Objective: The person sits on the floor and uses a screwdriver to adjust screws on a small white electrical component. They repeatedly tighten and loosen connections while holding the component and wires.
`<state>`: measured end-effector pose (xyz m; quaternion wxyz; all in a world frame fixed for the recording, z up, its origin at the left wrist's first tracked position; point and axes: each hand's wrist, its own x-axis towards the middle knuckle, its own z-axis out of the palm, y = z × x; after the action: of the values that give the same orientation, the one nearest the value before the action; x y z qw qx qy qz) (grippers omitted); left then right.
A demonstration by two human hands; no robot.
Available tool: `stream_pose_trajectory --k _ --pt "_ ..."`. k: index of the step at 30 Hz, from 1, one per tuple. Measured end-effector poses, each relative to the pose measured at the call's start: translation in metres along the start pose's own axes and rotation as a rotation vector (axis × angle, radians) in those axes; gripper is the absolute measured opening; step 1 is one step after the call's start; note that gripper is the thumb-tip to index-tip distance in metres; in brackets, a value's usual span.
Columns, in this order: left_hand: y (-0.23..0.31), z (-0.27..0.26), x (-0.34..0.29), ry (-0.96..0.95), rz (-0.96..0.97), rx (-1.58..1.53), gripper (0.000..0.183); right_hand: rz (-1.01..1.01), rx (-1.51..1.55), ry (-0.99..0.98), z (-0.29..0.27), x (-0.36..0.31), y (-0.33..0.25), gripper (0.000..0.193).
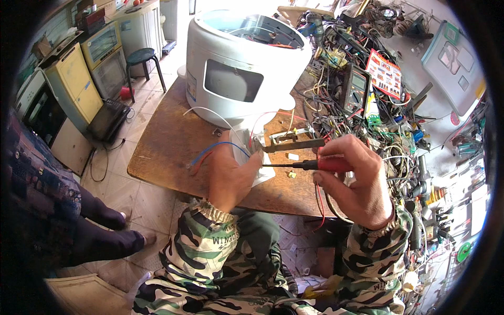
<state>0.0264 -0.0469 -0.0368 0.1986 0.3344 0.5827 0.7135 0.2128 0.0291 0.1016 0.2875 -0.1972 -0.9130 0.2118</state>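
Note:
My left hand [229,176] is closed around a white plastic part [264,174] at the front of the wooden table. A blue wire [210,150], a white wire and red wires run out around this part. In my right hand [359,173] is a screwdriver [336,165] with a red and black handle, lying nearly level. Its thin shaft points left, and the tip reaches the white part beside my left thumb. Just above the shaft, a dark flat bar [296,145] stretches toward my right fingers; whether they touch it I cannot tell.
A large white appliance housing [247,86] stands at the back of the table [157,142]. Tangled cables and a multimeter [357,89] crowd the right side. Another person's legs [105,231] are at the left. A stool [143,56] stands on the floor behind.

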Motion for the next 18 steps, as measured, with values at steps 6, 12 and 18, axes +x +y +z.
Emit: stream_pose_trajectory --k 6,12,18 --pt "0.002 0.000 0.000 0.011 0.018 0.005 0.045 0.086 0.012 0.093 0.013 -0.009 -0.002 0.016" --pt "0.002 0.001 -0.002 0.021 0.030 -0.062 0.047 0.003 -0.102 0.028 0.007 -0.015 -0.009 0.017" --pt "-0.002 0.000 -0.002 0.016 0.021 0.044 0.048 0.080 0.005 0.068 0.013 -0.021 -0.006 0.017"
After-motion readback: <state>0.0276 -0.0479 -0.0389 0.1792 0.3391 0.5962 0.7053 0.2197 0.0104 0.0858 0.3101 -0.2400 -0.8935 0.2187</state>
